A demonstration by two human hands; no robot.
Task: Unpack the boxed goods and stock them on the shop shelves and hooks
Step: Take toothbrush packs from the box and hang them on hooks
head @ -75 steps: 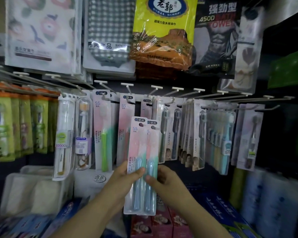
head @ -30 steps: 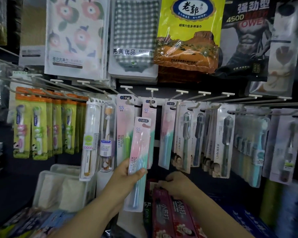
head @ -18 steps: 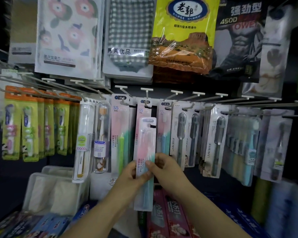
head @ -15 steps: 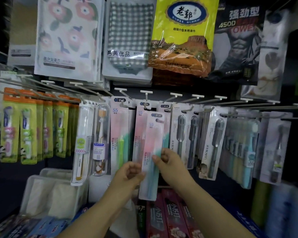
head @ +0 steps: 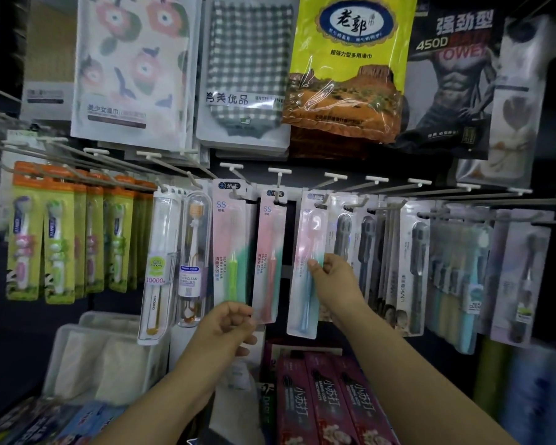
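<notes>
- Right hand [head: 333,281] pinches the flat pink-to-teal carded toothbrush pack with the blue brush [head: 305,271] at its right edge, about mid-height; thumb in front, fingers behind.
- The pack's top sits at the white wire peg hook [head: 326,191], between the pink-brush pack [head: 268,258] and the row of dark-brush packs [head: 344,239]. Can't tell if the hang hole is fully over the peg tip.
- Left hand [head: 230,326] is loosely curled, holding nothing, just below the green-brush pack [head: 230,248].
- Handling, my read: very light, thin card plus clear blister — stiff lengthwise, bends and twists easily, glossy so a bit slippery.
- Best grip: card edges near the top, beside the hole, for aiming; the mid-edge pinch lets the top swing.
- Don't squeeze the blister — it dents.
</notes>
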